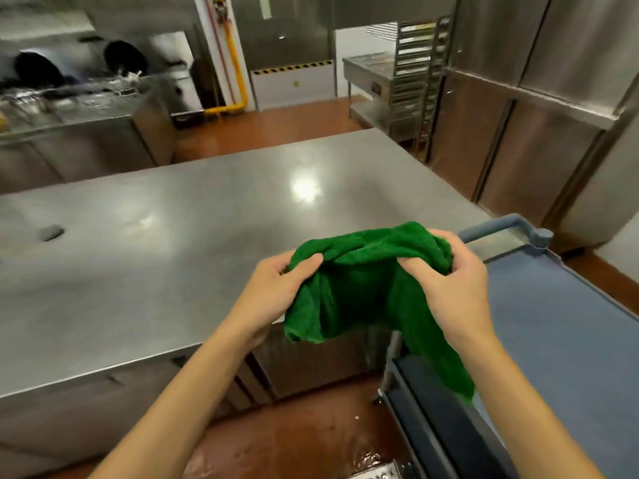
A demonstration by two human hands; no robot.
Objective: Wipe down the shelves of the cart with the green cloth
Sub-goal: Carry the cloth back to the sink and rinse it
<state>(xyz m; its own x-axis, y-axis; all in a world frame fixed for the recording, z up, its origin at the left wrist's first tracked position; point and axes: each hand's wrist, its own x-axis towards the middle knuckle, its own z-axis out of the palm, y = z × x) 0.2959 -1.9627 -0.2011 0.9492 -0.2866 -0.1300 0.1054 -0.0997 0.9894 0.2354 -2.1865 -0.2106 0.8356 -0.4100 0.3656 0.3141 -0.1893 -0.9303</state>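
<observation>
Both hands hold the green cloth [359, 292] up in the air, bunched between them. My left hand [280, 288] grips its left edge with the thumb on top. My right hand [449, 288] clutches the right side, and a long tail of cloth hangs down past that wrist. The blue-grey cart [553, 326] stands at the lower right, its flat top shelf just right of my right hand and its handle [501, 226] behind the cloth. A lower part of the cart shows dark beneath the hanging cloth.
A large steel worktable [173, 254] fills the middle, with a small dark object [51, 232] at its left. Steel cabinets [518, 133] line the right wall, and a tray rack [411, 77] stands behind. Cooking range at far left. The brown floor [294, 433] looks wet near my feet.
</observation>
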